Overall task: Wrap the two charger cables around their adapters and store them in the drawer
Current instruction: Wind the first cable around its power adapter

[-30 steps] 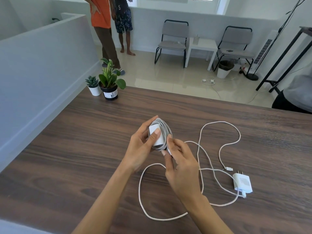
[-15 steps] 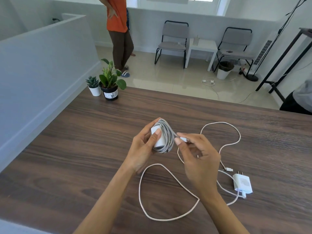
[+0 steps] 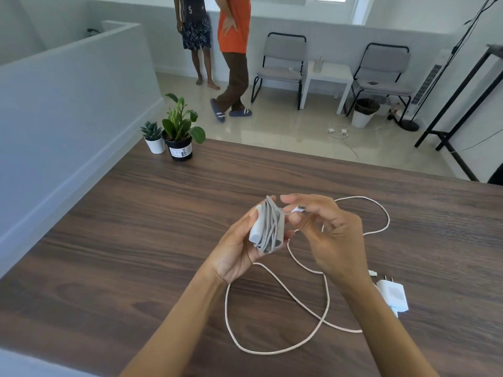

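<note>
I see the left hand [image 3: 239, 251] at frame centre gripping the white adapter [image 3: 258, 227] wound with grey cable [image 3: 272, 227]; right hand [image 3: 332, 235] pinches that cable's plug end [image 3: 298, 208] just beside it. Second adapter [image 3: 393, 295] lies lower right on the table [image 3: 136, 227], its cable [image 3: 275, 349] looped loose below the hands.

A plain office or waiting area: a wood-grain table [image 3: 136, 240] beside a white partition wall [image 3: 68, 104], two grey metal-framed chairs [image 3: 280, 63] flanking a small white side table [image 3: 326, 74], a waste bin [image 3: 363, 112], tiled floor [image 3: 285, 131] and two potted plants [image 3: 179, 131].
</note>
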{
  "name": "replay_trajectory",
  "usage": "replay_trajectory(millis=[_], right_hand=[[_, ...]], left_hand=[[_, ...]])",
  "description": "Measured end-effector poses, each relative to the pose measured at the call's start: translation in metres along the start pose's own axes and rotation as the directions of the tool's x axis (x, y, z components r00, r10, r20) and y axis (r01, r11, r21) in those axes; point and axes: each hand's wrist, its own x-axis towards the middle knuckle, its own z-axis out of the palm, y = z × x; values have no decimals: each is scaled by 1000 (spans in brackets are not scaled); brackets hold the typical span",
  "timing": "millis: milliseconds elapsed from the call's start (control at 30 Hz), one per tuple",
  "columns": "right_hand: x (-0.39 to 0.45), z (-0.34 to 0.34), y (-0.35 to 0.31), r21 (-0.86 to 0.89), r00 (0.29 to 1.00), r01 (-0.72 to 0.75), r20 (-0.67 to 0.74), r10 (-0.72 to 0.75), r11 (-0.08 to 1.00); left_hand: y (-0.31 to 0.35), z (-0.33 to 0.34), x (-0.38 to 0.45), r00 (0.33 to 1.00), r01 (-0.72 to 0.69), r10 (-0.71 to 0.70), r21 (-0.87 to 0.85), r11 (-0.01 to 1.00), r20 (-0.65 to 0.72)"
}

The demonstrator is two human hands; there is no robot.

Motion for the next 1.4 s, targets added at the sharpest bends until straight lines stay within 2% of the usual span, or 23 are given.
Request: replay_trajectory(millis=[167,300,367,467,567,633,733,800,867,1000,1267,1400], right_hand=[[6,-5,-7,142,999,-31,34,27,989],[10,-9,-5,95,994,-41,110,31,995],[13,-12,-2,-20,989,-21,146,24,1000],[15,-15,3,-321,975,180,183,-125,930],[9,-12,6,-404,961,259,195,-194,877],[1,-8,8,-341,972,191,198,-129,920],[-7,-5,9,-125,974,-81,199,105,989],[-7,-6,7,23,935,-250,265,235,968],[-4,-9,6,124,895,-336,349,276,934],[0,-12,6,226,881,-345,414,231,911],[6,-9,-1,225,887,-338,402,229,914],[6,-11,-4,73,885,-191,444,140,979]], left_hand=[[-3,-6,3,998,34,-25,-130,991,64],[-2,-6,5,995,38,-23,-163,986,94],[-2,-9,6,996,46,-32,-181,982,81],[1,-12,7,996,27,-7,-214,977,91],[3,-12,9,996,10,13,-249,968,88],[4,-12,9,996,0,19,-229,973,82],[6,-13,10,997,-10,22,-165,986,71],[8,-15,10,998,-12,20,-127,992,61],[10,-15,9,998,-10,16,-102,995,63],[9,-16,8,997,7,1,-92,996,79],[4,-11,8,995,24,-19,-53,998,93],[3,-11,7,993,33,-22,-96,995,118]])
